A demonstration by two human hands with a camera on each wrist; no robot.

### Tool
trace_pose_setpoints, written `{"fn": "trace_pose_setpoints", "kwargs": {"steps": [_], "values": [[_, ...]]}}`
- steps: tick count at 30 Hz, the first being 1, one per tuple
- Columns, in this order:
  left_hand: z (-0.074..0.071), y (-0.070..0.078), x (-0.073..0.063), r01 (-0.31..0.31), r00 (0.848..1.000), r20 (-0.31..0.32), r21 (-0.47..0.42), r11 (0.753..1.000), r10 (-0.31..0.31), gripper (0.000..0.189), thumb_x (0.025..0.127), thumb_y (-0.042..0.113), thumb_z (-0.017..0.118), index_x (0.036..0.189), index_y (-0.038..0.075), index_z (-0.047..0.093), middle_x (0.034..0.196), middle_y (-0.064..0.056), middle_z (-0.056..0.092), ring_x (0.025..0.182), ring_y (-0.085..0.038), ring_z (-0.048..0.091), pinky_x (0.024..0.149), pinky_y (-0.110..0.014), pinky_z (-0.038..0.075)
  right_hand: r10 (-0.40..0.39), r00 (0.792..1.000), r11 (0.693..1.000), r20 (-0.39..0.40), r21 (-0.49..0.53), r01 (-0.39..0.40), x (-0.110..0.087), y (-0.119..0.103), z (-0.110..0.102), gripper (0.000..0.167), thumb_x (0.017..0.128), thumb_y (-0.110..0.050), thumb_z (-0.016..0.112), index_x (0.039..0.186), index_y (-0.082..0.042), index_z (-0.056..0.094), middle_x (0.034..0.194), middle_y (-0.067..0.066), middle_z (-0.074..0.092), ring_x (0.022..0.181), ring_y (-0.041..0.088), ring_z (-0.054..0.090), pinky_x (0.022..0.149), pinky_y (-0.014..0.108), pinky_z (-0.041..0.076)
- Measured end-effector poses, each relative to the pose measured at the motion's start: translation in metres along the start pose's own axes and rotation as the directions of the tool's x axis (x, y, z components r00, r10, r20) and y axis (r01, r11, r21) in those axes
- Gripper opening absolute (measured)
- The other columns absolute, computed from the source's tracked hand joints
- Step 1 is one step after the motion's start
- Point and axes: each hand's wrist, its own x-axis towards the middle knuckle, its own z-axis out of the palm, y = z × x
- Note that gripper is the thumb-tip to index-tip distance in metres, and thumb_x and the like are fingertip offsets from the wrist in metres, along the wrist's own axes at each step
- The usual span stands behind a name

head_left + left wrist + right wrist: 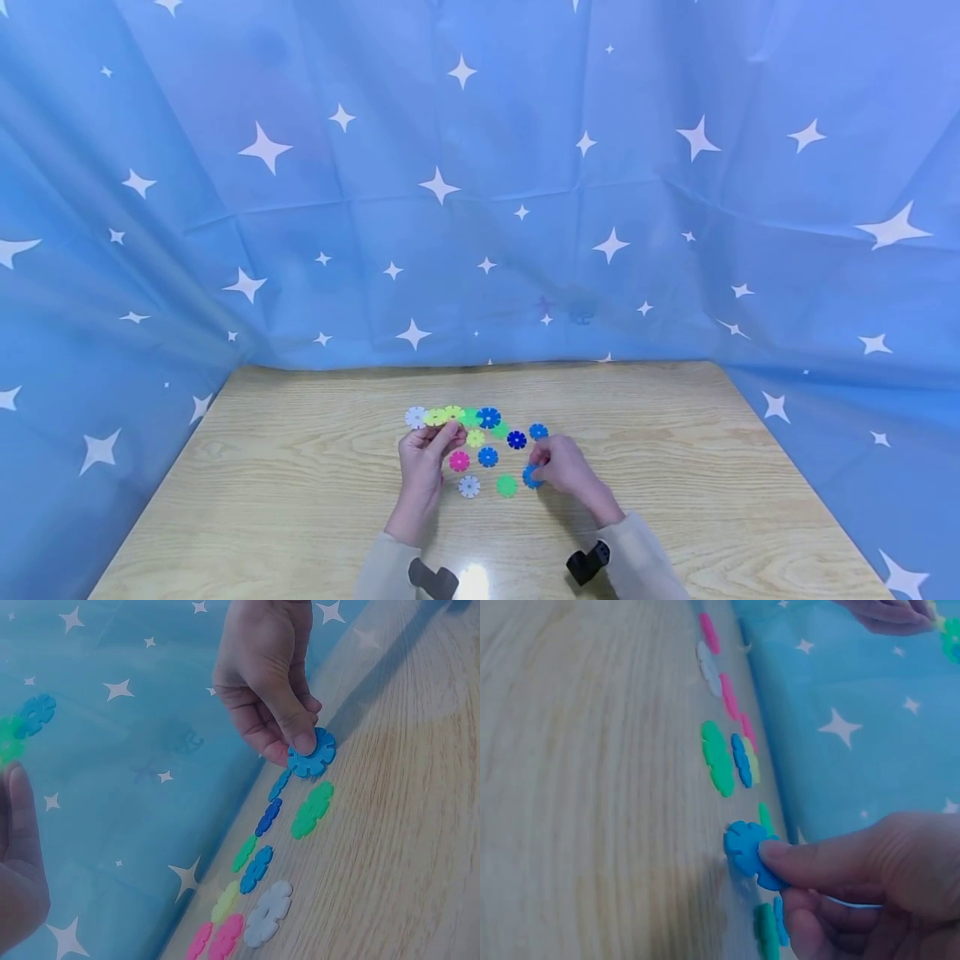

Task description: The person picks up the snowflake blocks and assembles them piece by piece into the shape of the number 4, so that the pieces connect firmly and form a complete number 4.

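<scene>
My left hand [422, 463] pinches a row of joined notched plastic discs, raised above the table. From left to right in the head view, the row shows a white disc [416, 417], two yellow ones, a green disc [471, 417] and a blue end disc [489, 417]. Part of the row is hidden by the fingers. Between thumb and fingers, my right hand [564, 468] pinches a single blue disc [744, 847] by its edge, just over the table. In the left wrist view this blue disc [319, 757] appears tilted.
Loose discs lie on the wooden table [300, 483] between and beyond the hands: a pink disc [459, 461], a white disc [468, 487], a green disc [507, 485], a dark blue disc [517, 440] and several others. A blue star-patterned cloth [480, 250] hangs behind the table.
</scene>
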Motion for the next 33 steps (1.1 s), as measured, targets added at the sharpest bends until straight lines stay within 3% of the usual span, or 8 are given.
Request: {"fn": "trace_pose_setpoints", "kwargs": {"steps": [4,9,16,24,26,28,33], "values": [[0.000,0.000,0.000,0.002,1.000,-0.001,-0.009,1.000,-0.002,0.011,0.084,-0.004,0.064,0.079,0.005,0.069,0.071,-0.004,0.070,0.065,-0.013,0.067,0.066,-0.025,0.059,-0.032,0.999,0.998,-0.014,0.058,0.033,-0.002,-0.001,-0.005,0.012,0.074,0.007,0.071,0.072,-0.004,0.065,0.066,0.000,0.055,0.062,0.012,0.047,0.051,0.020,0.042],[0.000,-0.001,0.000,-0.001,1.000,-0.003,-0.016,1.000,0.001,0.009,0.083,-0.003,0.066,0.079,0.005,0.069,0.071,-0.004,0.070,0.065,-0.013,0.068,0.066,-0.026,0.059,-0.099,0.988,0.979,-0.121,0.164,0.118,-0.002,-0.006,-0.011,0.005,0.080,0.000,0.070,0.078,-0.002,0.066,0.070,0.000,0.058,0.062,0.011,0.049,0.050,0.019,0.043],[-0.001,-0.001,0.000,0.009,1.000,-0.005,-0.008,1.000,-0.009,0.014,0.085,-0.003,0.064,0.078,0.008,0.069,0.072,-0.004,0.070,0.066,-0.013,0.068,0.068,-0.027,0.059,-0.175,0.941,0.943,-0.290,0.226,0.245,-0.003,-0.024,-0.018,0.005,0.084,-0.008,0.070,0.082,-0.004,0.067,0.070,0.000,0.064,0.058,0.012,0.055,0.046,0.020,0.046],[-0.001,-0.002,0.000,-0.001,1.000,-0.001,-0.009,1.000,0.001,0.017,0.085,-0.004,0.063,0.078,0.009,0.069,0.071,-0.003,0.070,0.066,-0.013,0.067,0.066,-0.025,0.059,-0.229,0.875,0.895,-0.426,0.261,0.361,-0.008,-0.042,-0.017,0.005,0.081,-0.004,0.071,0.085,-0.006,0.070,0.075,0.002,0.069,0.063,0.021,0.064,0.052,0.020,0.052],[-0.001,-0.002,0.000,-0.007,1.000,0.000,-0.014,1.000,0.007,0.017,0.085,-0.005,0.062,0.078,0.009,0.069,0.071,-0.003,0.069,0.066,-0.012,0.067,0.066,-0.025,0.059,-0.269,0.841,0.879,-0.469,0.238,0.413,-0.008,-0.044,-0.016,0.006,0.080,-0.002,0.072,0.084,-0.006,0.070,0.074,0.003,0.069,0.063,0.021,0.064,0.053,0.021,0.053],[0.000,-0.002,0.000,-0.010,1.000,0.001,-0.015,1.000,0.010,0.017,0.085,-0.005,0.063,0.078,0.010,0.069,0.071,-0.003,0.069,0.065,-0.012,0.067,0.065,-0.025,0.059,-0.327,0.794,0.856,-0.512,0.195,0.478,-0.008,-0.046,-0.015,0.007,0.078,0.002,0.072,0.083,-0.003,0.070,0.073,0.006,0.068,0.062,0.022,0.063,0.052,0.021,0.053],[0.000,-0.001,-0.001,0.002,1.000,-0.005,-0.025,1.000,-0.002,0.017,0.085,-0.004,0.062,0.077,0.009,0.069,0.070,-0.004,0.070,0.065,-0.012,0.068,0.065,-0.024,0.059,-0.501,0.634,0.761,-0.589,0.050,0.647,-0.014,-0.065,-0.022,0.015,0.071,0.017,0.070,0.078,0.005,0.066,0.071,0.017,0.066,0.058,0.020,0.063,0.054,0.020,0.055]]}}
